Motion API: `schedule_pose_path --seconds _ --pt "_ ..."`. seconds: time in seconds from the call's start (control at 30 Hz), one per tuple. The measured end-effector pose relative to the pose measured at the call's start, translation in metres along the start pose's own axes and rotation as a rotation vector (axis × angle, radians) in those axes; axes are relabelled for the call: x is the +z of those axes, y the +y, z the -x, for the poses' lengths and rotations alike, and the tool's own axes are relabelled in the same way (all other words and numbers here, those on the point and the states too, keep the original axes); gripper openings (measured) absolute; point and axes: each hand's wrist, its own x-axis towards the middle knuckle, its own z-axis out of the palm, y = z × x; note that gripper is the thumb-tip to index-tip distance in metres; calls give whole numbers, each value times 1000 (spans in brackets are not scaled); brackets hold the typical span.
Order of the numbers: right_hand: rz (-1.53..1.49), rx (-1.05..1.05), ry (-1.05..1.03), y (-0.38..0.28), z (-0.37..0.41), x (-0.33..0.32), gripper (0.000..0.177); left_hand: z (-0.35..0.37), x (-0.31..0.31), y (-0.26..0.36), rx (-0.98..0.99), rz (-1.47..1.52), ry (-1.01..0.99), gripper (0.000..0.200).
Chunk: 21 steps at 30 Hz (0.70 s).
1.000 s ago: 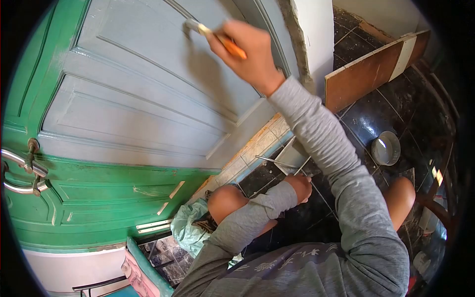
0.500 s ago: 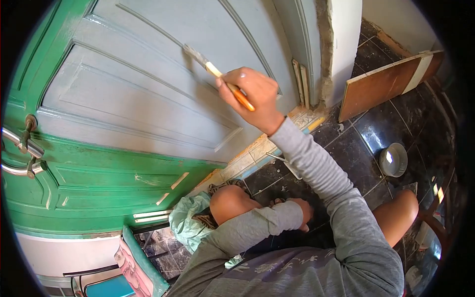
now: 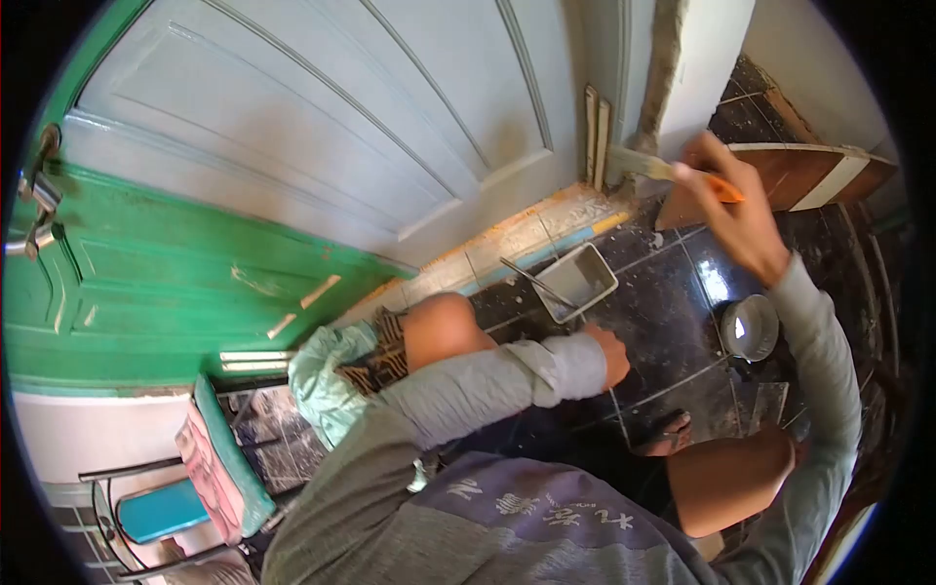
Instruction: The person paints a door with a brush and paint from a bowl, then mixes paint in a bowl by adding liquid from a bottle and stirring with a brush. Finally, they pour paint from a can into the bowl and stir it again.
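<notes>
My right hand (image 3: 733, 200) is closed on the orange handle of a paintbrush (image 3: 648, 164). The bristles point left, at the foot of the grey door frame, close to two upright pale wood strips (image 3: 597, 138). My left hand (image 3: 612, 355) has its fingers curled near the floor, just below a white rectangular tray (image 3: 577, 283); whatever it may hold is hidden. A thin rod (image 3: 536, 281) leans over the tray's left edge. On the left stands a door, grey in its upper panels (image 3: 283, 156) and green (image 3: 185, 283) lower down.
A round metal bowl (image 3: 750, 329) stands on the dark tiled floor (image 3: 663, 292) at right. Behind it a brown board (image 3: 780, 175) leans. Light green cloth (image 3: 327, 375) lies beside my knee. At lower left are a pink and green padded item (image 3: 219, 458) and a blue seat (image 3: 161, 510).
My right hand has carried the brush from the grey door panel rightward to the door frame's foot. My left hand has moved slightly right and up. The view has shifted, uncovering the tray.
</notes>
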Motion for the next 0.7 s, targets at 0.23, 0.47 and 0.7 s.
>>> schedule_pose_path --seconds 0.23,0.47,0.7 --pt "-264 370 866 90 154 -123 44 23 -96 12 453 297 250 13" --pt "-667 344 1539 173 300 -124 22 -89 -150 12 68 707 -24 25" --pt "-785 508 1695 188 335 -61 29 -281 -85 -45 -205 794 -41 43"
